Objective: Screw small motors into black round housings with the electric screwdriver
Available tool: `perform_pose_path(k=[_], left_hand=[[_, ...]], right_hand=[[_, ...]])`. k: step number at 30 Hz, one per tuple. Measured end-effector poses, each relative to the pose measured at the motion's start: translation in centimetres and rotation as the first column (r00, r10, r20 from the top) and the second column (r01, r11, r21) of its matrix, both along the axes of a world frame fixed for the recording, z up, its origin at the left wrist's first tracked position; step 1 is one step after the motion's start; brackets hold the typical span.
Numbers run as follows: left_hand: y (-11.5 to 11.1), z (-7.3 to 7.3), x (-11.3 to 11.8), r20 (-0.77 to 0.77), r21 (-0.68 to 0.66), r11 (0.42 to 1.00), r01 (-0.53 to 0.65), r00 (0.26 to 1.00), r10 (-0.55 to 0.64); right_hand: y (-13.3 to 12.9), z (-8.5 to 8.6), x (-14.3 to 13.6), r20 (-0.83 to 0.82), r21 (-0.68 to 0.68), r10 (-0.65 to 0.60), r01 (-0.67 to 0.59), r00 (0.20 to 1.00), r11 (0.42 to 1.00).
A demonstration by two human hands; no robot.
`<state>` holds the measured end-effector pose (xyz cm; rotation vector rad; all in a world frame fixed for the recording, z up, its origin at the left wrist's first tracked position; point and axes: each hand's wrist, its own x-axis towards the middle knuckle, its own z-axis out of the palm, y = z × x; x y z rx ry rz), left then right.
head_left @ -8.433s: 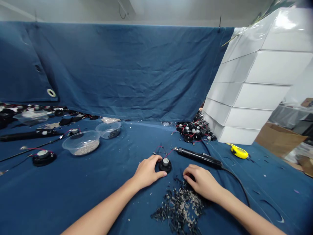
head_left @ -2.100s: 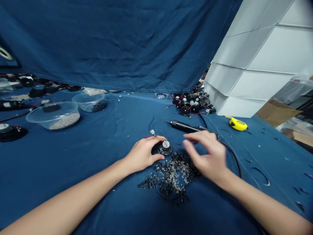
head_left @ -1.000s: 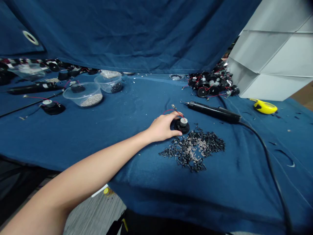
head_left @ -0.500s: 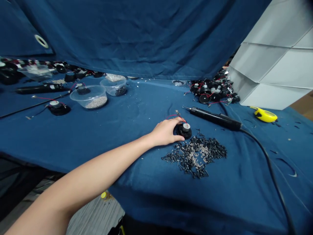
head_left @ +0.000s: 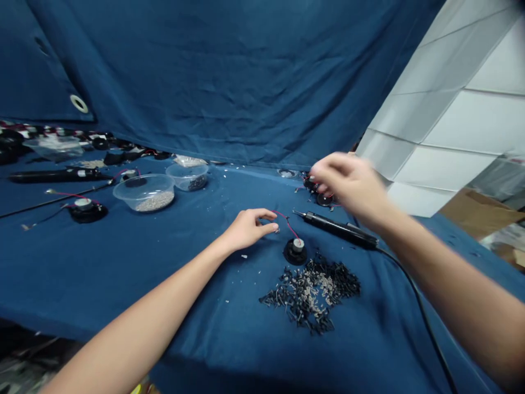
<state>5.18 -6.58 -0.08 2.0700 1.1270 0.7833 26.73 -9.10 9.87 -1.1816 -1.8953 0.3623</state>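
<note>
My left hand [head_left: 250,230] is low over the blue cloth, thumb and index finger slightly apart. A red wire runs from beside its fingertips to a black round part with a silver motor [head_left: 298,245], which stands on the cloth. My right hand [head_left: 342,178], blurred, is raised over the heap of black parts [head_left: 325,200] and partly hides it; whether it holds anything is unclear. Between the hands lies a black electric screwdriver [head_left: 340,229]. A pile of black and silver screws [head_left: 315,290] is just in front of the motor part.
Clear bowls, one with silver bits [head_left: 143,191] and one with dark bits [head_left: 186,178], stand at left. Nearby are another motor part [head_left: 85,209] and a second black tool [head_left: 59,175]. White boxes [head_left: 438,126] rise at right. The screwdriver cord [head_left: 422,312] runs down the right side.
My left hand has let go of the black motor part and shifted left of it. My right hand has come into view from the right. The yellow tool is no longer visible, and the view has shifted.
</note>
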Motion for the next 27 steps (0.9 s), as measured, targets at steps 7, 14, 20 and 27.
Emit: perform_pose_path(k=[7,14,20,27], left_hand=[[0.3,-1.8,0.6,0.008,0.214,0.971,-0.108,0.994,0.109],[0.4,-2.2,0.7,0.015,0.245,0.964,-0.107,0.994,0.107],[-1.2,-1.4,1.6,-0.007,0.167,0.981,0.096,0.995,-0.096],[-3.3,-1.4,2.7,-0.081,0.117,0.961,0.250,0.967,-0.241]], right_hand=[[5.1,-4.8,-1.6,0.315,-0.258,0.446,-0.376,0.838,0.890],[4.3,-3.9,1.8,0.443,-0.220,0.406,-0.342,0.799,0.913],[0.6,-2.4,3.6,0.430,-0.230,0.376,-0.303,0.821,0.925],[-2.9,-3.9,4.0,0.128,-0.331,0.385,-0.326,0.914,0.885]])
